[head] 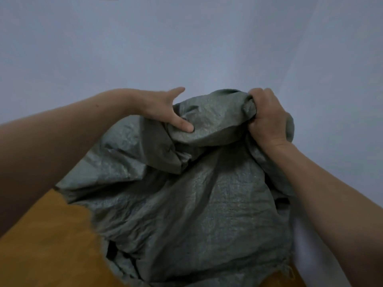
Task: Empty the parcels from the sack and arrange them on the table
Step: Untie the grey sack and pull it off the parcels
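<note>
A grey-green woven sack (186, 204) is held up over the orange-brown table (41, 255), its lower part bunched on the tabletop. My right hand (267, 119) grips a gathered fistful of the sack's top at the upper right. My left hand (163, 108) holds the top at the left. Its thumb presses into the fabric in front, one finger points straight out above, and the other fingers are hidden behind the cloth. Dark gaps show at the sack's lower left and right edge. No parcel is plainly visible.
A plain pale wall fills the background behind and to the right of the sack. The table's bare wood shows at the lower left and in a small strip at the lower right.
</note>
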